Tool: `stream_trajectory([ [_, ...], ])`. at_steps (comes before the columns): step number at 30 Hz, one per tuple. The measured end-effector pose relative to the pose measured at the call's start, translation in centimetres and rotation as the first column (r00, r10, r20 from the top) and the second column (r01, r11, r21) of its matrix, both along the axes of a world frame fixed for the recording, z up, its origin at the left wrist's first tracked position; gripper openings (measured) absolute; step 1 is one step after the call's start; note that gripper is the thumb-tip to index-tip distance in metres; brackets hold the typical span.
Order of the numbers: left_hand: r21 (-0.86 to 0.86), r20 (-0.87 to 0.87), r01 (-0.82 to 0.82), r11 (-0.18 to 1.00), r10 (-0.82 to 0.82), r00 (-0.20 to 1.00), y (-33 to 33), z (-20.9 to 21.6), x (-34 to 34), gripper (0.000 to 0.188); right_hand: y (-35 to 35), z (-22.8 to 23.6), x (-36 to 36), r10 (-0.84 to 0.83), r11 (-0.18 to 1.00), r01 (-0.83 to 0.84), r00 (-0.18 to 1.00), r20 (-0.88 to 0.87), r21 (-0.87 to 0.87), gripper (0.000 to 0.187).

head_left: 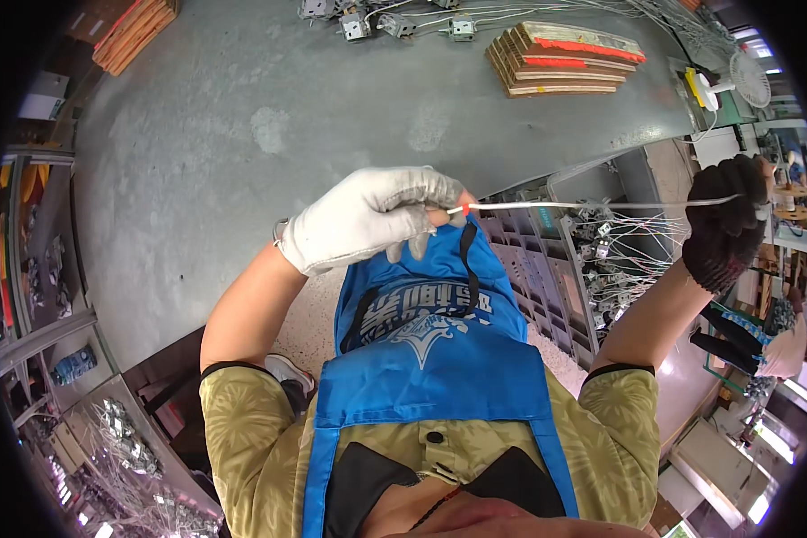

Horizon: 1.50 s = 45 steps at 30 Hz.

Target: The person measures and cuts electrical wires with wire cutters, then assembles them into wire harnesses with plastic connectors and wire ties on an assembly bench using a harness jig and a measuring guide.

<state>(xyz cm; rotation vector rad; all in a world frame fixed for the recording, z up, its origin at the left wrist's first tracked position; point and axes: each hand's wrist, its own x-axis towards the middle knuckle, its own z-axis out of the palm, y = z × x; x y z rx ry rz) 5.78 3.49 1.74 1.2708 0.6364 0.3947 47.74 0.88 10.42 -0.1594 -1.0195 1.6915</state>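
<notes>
A thin white cable (538, 205) with a small red band near one end stretches sideways between my two hands. My left hand (377, 215), in a white glove with bare fingertips, pinches the banded end above the blue apron. Out to the right, my right hand (731, 215) wears a dark glove and is closed around the cable's other stretch. Below the cable stands a grey rack (547, 269) beside the table, with several metal parts and white wires (614, 260) bunched next to it.
The grey table (188, 179) spreads ahead of me. Stacked brown boards with red marks (565, 58) and metal boxes with wires (394, 22) lie at its far side. A small white fan (749, 79) stands at the far right. Another person (785, 345) is at the right edge.
</notes>
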Motion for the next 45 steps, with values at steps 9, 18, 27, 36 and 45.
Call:
stream_trajectory([
  [9, 0.012, -0.106, 0.090, 0.996, -0.088, 0.990, 0.6, 1.2, 1.7, 0.031, -2.6, 1.4, -3.7, -0.889, 0.319, 0.910, 0.192, 0.416, 0.263, 0.038],
  [18, 0.073, 0.025, -0.028, 0.997, 0.026, 0.999, -0.4, 1.5, 0.7, 0.027, -1.5, 0.9, 0.9, -0.199, 0.967, 0.219, 0.968, 0.155, -0.128, 0.025],
  [27, 0.750, -0.053, -0.103, 0.653, 0.215, 0.975, -0.1, -1.0, 2.0, 0.029, -0.1, -4.2, 1.5, -0.558, 0.820, 0.565, 0.824, 0.094, -0.088, 0.026],
  [36, 0.741, -0.342, 0.118, 0.661, 0.219, 0.914, 2.4, -3.7, 2.2, 0.027, 0.3, -7.7, 6.9, -0.689, 0.679, 0.690, 0.717, 0.108, -0.251, 0.020],
  [45, 0.788, 0.012, 0.029, 0.615, -0.062, 0.998, 0.2, -5.5, 20.3, 0.038, -8.1, -6.9, 28.8, -0.680, 0.275, 0.895, -0.077, 0.729, 0.351, 0.033],
])
